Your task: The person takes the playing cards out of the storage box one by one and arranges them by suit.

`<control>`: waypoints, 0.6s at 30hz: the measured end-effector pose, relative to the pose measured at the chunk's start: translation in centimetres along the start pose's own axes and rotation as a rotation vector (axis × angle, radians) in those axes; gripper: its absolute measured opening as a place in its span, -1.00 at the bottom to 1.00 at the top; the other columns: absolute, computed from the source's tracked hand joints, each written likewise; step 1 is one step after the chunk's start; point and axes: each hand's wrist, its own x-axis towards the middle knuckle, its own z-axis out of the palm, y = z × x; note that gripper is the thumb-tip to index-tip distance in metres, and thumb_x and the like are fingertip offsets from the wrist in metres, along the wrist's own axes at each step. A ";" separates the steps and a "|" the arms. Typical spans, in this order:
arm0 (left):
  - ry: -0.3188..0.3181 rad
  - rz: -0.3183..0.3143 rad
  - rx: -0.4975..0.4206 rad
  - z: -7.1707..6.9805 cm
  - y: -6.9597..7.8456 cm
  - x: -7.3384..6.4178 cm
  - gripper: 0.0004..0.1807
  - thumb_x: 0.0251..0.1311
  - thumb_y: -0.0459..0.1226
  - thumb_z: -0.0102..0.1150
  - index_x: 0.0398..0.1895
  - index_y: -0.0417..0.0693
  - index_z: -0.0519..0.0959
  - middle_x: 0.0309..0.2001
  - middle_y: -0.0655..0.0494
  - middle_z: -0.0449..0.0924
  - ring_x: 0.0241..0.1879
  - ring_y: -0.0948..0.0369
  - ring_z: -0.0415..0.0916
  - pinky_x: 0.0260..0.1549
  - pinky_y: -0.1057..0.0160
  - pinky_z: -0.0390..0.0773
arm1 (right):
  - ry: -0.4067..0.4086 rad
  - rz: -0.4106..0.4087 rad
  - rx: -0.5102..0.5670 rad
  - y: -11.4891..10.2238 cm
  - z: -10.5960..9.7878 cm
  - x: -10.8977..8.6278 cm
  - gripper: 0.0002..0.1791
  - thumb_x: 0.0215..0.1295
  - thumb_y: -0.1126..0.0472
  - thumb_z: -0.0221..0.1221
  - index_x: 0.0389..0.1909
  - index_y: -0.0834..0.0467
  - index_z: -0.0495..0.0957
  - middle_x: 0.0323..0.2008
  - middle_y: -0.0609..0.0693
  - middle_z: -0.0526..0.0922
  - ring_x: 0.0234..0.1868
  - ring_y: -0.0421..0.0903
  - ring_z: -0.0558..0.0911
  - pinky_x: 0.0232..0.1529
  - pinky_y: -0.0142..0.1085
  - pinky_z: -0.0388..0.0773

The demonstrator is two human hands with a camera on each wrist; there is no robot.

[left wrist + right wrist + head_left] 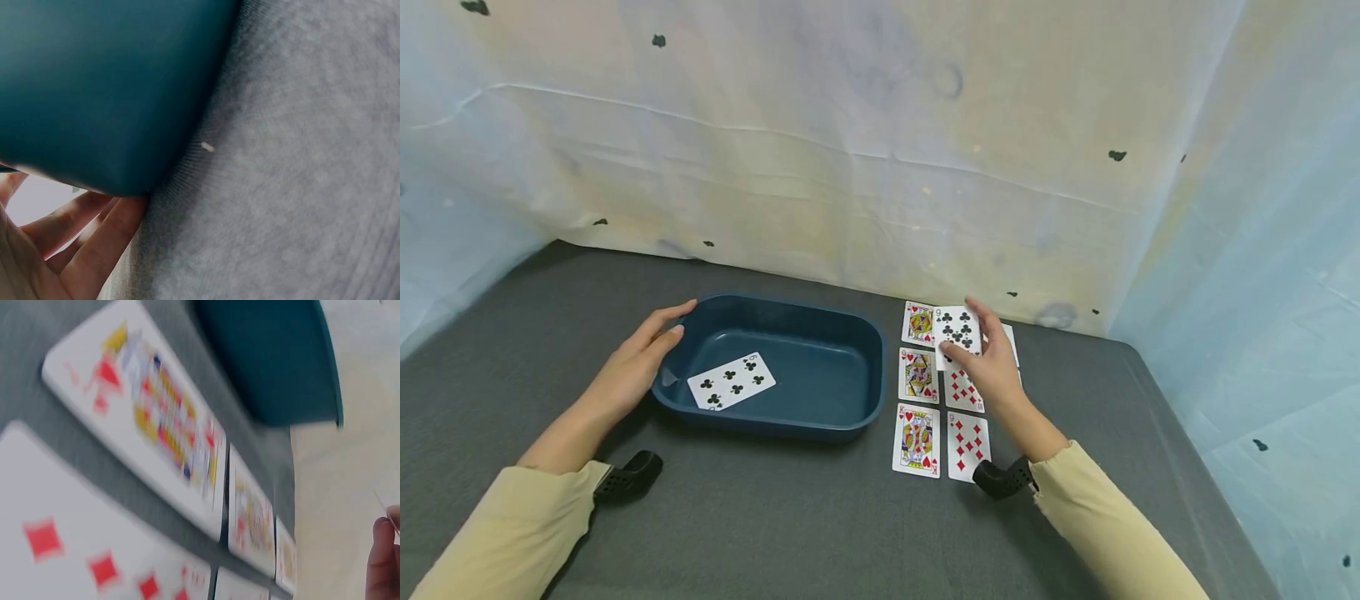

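Note:
My left hand holds the left end of a dark blue tray, thumb at the rim and fingers against the outer wall. Lying face up in the tray's left part is a six of clubs. Over the back of the card rows, my right hand pinches a clubs card, apparently a nine, between thumb and fingers. That card overlaps a red court card and a diamonds card in the head view. Only a thin edge of the held card appears in the right wrist view.
Nearer me, a queen and a king of hearts lie in the left column, with another diamonds card beside the king. A white card edge shows behind the right hand. Plastic sheeting rises behind the grey table.

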 end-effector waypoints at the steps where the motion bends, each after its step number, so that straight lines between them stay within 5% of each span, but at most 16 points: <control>1: 0.003 0.000 0.003 0.0 0.0 0.0 -0.40 0.50 0.06 -0.45 0.54 0.16 -0.08 0.53 -0.20 -0.23 0.43 -0.35 -0.21 0.17 -0.50 -0.11 | 0.007 0.004 -0.011 0.3 -0.4 0.2 -0.15 0.18 0.38 0.25 0.47 0.08 0.08 0.49 0.04 0.05 0.50 0.04 0.05 0.44 -0.01 0.06; 7: 0.000 -0.023 0.013 0.1 0.1 -0.1 -0.38 0.49 0.09 -0.47 0.54 0.20 -0.09 0.53 -0.19 -0.25 0.43 -0.36 -0.22 0.16 -0.51 -0.11 | 0.041 0.048 -0.066 1.5 -2.8 0.8 -0.13 0.22 0.33 0.24 0.49 0.07 0.02 0.51 0.02 -0.03 0.53 0.01 -0.08 0.48 -0.04 -0.08; 11: 0.001 -0.029 0.018 0.1 0.2 -0.1 -0.38 0.49 0.09 -0.48 0.54 0.20 -0.10 0.53 -0.19 -0.25 0.42 -0.36 -0.21 0.16 -0.51 -0.11 | 0.053 0.078 -0.061 2.2 -4.2 1.0 -0.10 0.24 0.36 0.21 0.51 0.07 -0.05 0.48 0.10 0.04 0.48 0.05 0.09 0.37 -0.14 0.22; 14: 0.004 -0.026 0.022 0.1 0.1 0.0 -0.39 0.49 0.09 -0.49 0.54 0.19 -0.10 0.53 -0.19 -0.24 0.42 -0.36 -0.20 0.15 -0.52 -0.11 | 0.050 0.111 -0.081 2.8 -5.1 1.1 -0.07 0.23 0.39 0.18 0.52 0.07 -0.12 0.40 0.22 0.16 0.32 0.13 0.35 0.06 -0.33 0.48; 18: 0.003 -0.025 0.022 0.1 0.0 0.0 -0.39 0.49 0.09 -0.49 0.54 0.19 -0.10 0.53 -0.19 -0.24 0.42 -0.37 -0.19 0.15 -0.52 -0.11 | 0.040 0.163 -0.123 3.5 -6.2 1.4 -0.02 0.23 0.42 0.14 0.53 0.08 -0.25 0.39 0.28 0.15 0.22 0.15 0.40 0.01 -0.35 0.47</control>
